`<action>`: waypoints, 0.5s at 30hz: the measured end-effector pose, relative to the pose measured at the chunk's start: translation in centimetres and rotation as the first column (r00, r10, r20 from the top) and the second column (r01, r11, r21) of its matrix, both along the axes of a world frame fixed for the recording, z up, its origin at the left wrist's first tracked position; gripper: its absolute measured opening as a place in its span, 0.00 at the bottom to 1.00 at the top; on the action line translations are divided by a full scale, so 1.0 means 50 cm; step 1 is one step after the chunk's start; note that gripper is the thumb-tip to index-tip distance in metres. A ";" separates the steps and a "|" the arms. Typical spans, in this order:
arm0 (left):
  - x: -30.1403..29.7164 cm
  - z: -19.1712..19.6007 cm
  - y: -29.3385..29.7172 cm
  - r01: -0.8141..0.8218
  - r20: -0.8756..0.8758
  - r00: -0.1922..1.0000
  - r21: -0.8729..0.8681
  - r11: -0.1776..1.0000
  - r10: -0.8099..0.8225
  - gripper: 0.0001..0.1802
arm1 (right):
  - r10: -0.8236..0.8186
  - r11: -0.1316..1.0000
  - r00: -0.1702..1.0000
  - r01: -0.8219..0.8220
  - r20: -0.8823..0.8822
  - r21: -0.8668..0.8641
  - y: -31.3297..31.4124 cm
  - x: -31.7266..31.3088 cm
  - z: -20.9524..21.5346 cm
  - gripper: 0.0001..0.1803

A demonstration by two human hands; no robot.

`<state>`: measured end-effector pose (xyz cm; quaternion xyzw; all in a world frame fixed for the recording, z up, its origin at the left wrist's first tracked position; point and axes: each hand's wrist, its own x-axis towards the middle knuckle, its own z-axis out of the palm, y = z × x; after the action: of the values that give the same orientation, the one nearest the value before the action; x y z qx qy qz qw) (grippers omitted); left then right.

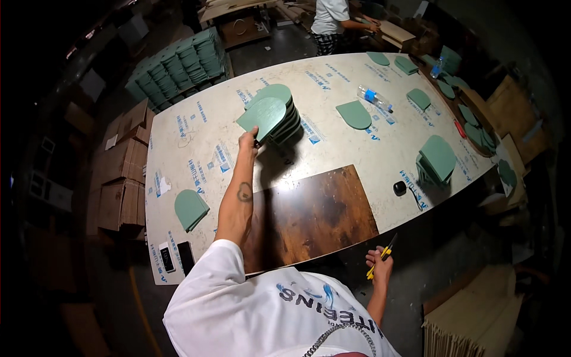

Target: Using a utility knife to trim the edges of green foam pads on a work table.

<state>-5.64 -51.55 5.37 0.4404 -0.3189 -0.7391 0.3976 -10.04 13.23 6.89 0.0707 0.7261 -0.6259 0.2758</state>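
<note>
My left hand (248, 138) reaches out over the table, its fingers closed on the near edge of a green panel (264, 118) with one rounded end. This panel lies on or just over a stack of similar green panels (290, 126); whether it touches them I cannot tell. Off the table's near edge, my right hand (379, 263) grips a yellow-handled tool (387, 252) with a dark pointed tip. Its exact kind is partly hidden by the fingers. Between my arms, a brown wood-patterned board (315, 217) lies at the near edge of the white table (196, 152).
More green panels stand in a pile (437, 157) at right and lie singly (354, 115). A water bottle (375, 98), a small black object (399, 188) and a phone (185, 257) rest on the table. Cardboard boxes (122, 178) stand left; another person (331, 18) works beyond.
</note>
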 end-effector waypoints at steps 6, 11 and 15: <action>0.120 0.084 0.276 0.368 -0.174 0.918 0.040 0.929 -0.356 0.19 | -0.042 0.999 0.999 0.042 -0.016 -0.024 -0.021 -0.022 0.002 0.18; 0.138 0.139 0.591 0.449 -0.285 0.872 0.141 0.882 -0.398 0.25 | 0.008 0.993 0.999 -0.002 0.049 -0.117 -0.092 0.020 0.019 0.20; 0.113 0.033 0.775 0.481 -0.221 0.874 0.264 0.836 -0.432 0.26 | 0.019 0.998 0.989 -0.011 0.144 -0.054 -0.104 0.063 0.020 0.24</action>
<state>0.02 -12.79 7.05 0.3503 -0.2633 -0.8848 0.1584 -6.91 8.01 7.89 0.1029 0.6877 -0.6362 0.3341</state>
